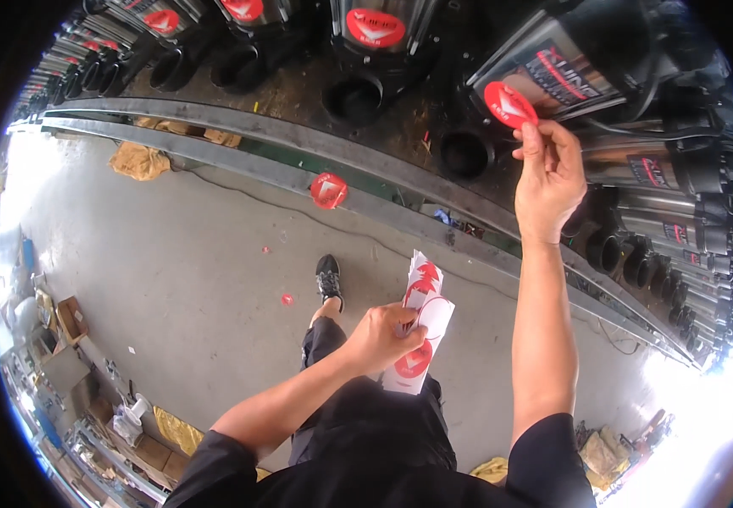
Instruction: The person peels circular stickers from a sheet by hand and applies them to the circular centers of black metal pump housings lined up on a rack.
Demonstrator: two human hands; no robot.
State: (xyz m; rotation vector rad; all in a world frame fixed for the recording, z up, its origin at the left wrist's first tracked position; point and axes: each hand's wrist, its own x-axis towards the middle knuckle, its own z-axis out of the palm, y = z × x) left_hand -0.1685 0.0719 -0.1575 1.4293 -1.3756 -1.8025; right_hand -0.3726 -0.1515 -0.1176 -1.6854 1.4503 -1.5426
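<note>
Grey concrete floor [188, 245] is spreading beneath two working hands.
Left hand [379, 339] is clamping white paper strips with red round prints [439, 315]; with a loosening grip, they could be slipping down. Farther, right hand [550, 173] is pinching a flat red round sticker [510, 103] by its lower edge, beside or against a silver-and-black metal machine [574, 76]; contact I cannot tell. If the sticker is meeting the metal at a slant, it could be wrinkling; finger grease could be weakening its edge.
</note>
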